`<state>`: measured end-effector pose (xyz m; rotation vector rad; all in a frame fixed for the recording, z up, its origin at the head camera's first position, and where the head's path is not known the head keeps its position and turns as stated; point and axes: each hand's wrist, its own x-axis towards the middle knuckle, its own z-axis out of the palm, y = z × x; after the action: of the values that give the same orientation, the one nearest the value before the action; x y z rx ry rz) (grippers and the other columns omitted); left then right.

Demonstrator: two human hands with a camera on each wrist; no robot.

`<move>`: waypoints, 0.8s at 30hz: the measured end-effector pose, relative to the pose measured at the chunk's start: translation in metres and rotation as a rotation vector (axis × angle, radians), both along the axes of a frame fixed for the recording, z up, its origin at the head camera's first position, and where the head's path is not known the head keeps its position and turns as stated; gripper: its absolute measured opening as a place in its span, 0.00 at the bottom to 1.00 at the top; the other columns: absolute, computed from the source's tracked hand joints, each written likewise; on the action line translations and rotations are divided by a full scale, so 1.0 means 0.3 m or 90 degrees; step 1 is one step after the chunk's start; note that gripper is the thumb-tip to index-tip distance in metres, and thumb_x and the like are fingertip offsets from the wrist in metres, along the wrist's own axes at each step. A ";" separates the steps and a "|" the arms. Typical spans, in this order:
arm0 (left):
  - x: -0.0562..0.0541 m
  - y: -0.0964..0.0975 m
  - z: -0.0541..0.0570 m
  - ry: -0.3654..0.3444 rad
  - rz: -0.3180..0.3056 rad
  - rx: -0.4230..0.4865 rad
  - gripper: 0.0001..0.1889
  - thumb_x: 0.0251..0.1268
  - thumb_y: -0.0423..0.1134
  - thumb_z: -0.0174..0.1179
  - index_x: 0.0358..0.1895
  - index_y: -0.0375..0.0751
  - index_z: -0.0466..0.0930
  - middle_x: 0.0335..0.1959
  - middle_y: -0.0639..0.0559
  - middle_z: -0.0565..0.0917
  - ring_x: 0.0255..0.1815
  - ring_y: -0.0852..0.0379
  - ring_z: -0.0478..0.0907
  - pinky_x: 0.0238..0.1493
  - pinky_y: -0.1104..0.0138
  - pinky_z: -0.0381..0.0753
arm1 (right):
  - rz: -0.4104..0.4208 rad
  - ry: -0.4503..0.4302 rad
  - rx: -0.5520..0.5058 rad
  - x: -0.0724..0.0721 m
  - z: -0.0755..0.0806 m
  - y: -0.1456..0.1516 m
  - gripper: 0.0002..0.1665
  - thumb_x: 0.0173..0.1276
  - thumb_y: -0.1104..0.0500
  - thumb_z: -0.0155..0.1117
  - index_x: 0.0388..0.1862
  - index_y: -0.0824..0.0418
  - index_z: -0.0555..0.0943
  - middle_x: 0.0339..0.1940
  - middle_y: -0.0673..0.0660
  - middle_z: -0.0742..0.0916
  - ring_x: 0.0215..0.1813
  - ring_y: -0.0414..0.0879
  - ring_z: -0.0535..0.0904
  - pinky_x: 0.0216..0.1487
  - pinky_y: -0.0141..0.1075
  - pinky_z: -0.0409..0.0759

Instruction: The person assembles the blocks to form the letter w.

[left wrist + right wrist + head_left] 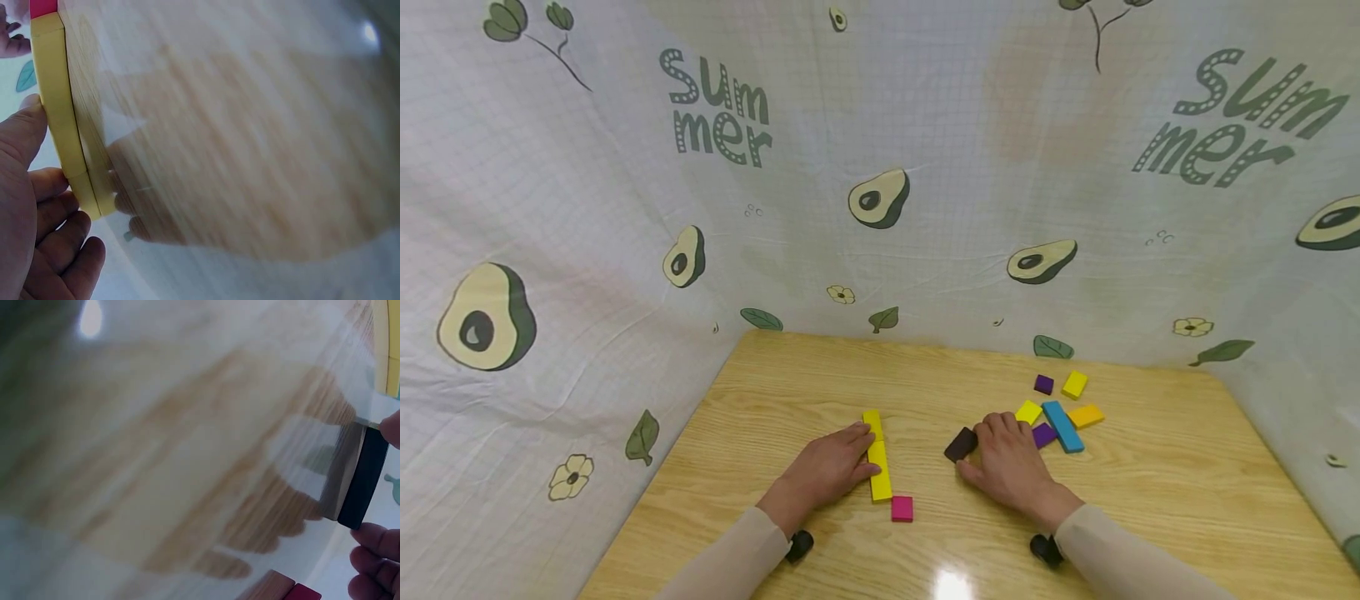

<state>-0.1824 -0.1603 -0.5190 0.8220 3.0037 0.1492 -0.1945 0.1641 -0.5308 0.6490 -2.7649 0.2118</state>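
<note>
Two yellow blocks point(879, 472) lie end to end in a row on the table. My left hand point(826, 467) rests along their left side, its thumb and fingertips touching them. The left wrist view shows the thumb against the longer yellow block point(57, 94) and the fingers near the joint. A pink block point(902, 509) sits by the row's near end. To the right, my right hand point(1006, 460) holds a black block point(960, 445). In the right wrist view, thumb and a fingertip pinch this black block point(362, 478) at opposite ends.
Beyond my right hand lie a blue block point(1063, 427), an orange block point(1086, 416), purple blocks point(1044, 384) and yellow blocks point(1075, 384). A printed cloth point(955, 150) hangs behind and beside the wooden table point(805, 367).
</note>
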 end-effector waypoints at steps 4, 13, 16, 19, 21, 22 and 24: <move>0.000 -0.001 -0.002 0.003 -0.002 0.002 0.32 0.82 0.59 0.53 0.74 0.39 0.76 0.77 0.46 0.75 0.77 0.50 0.73 0.72 0.55 0.79 | 0.012 -0.022 -0.003 0.005 -0.003 -0.009 0.34 0.64 0.38 0.75 0.50 0.67 0.83 0.50 0.62 0.82 0.54 0.60 0.74 0.56 0.57 0.75; 0.000 -0.002 -0.003 -0.003 -0.003 -0.001 0.32 0.82 0.59 0.53 0.74 0.39 0.75 0.77 0.46 0.75 0.78 0.50 0.72 0.73 0.55 0.78 | 0.056 -0.038 0.002 0.037 0.000 -0.041 0.33 0.64 0.39 0.73 0.53 0.65 0.83 0.52 0.60 0.82 0.56 0.59 0.75 0.57 0.55 0.74; -0.001 -0.002 -0.004 -0.003 -0.002 -0.005 0.32 0.82 0.59 0.52 0.74 0.39 0.75 0.77 0.46 0.74 0.78 0.50 0.72 0.73 0.56 0.78 | 0.075 -0.042 0.009 0.050 0.000 -0.054 0.32 0.64 0.39 0.72 0.52 0.64 0.83 0.52 0.59 0.82 0.56 0.57 0.75 0.56 0.53 0.73; -0.002 -0.002 -0.006 -0.002 -0.002 -0.007 0.32 0.82 0.59 0.52 0.74 0.39 0.75 0.77 0.46 0.74 0.78 0.50 0.72 0.73 0.56 0.78 | 0.092 -0.047 0.009 0.063 -0.001 -0.066 0.31 0.64 0.39 0.72 0.52 0.63 0.83 0.52 0.57 0.82 0.56 0.56 0.74 0.57 0.51 0.73; -0.002 -0.003 -0.007 -0.002 -0.001 -0.008 0.32 0.82 0.59 0.52 0.74 0.39 0.75 0.77 0.46 0.74 0.78 0.50 0.72 0.73 0.56 0.78 | 0.105 -0.044 0.003 0.071 -0.003 -0.075 0.30 0.64 0.39 0.72 0.52 0.62 0.83 0.51 0.56 0.82 0.55 0.54 0.73 0.57 0.51 0.73; -0.003 -0.003 -0.007 -0.002 -0.001 -0.008 0.32 0.82 0.59 0.52 0.74 0.39 0.75 0.77 0.46 0.74 0.78 0.50 0.72 0.73 0.55 0.79 | 0.111 -0.041 0.000 0.074 -0.003 -0.079 0.30 0.64 0.39 0.72 0.51 0.62 0.84 0.51 0.56 0.82 0.55 0.54 0.73 0.57 0.51 0.73; -0.003 -0.002 -0.007 -0.002 -0.001 -0.008 0.32 0.82 0.59 0.52 0.74 0.39 0.75 0.77 0.46 0.74 0.78 0.50 0.72 0.73 0.55 0.79 | 0.123 -0.032 -0.004 0.079 -0.003 -0.087 0.30 0.63 0.40 0.73 0.51 0.61 0.84 0.50 0.55 0.82 0.54 0.52 0.72 0.57 0.50 0.73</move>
<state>-0.1833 -0.1610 -0.5211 0.8213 2.9987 0.1320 -0.1706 0.1380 -0.5318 0.9221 -2.7462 0.2819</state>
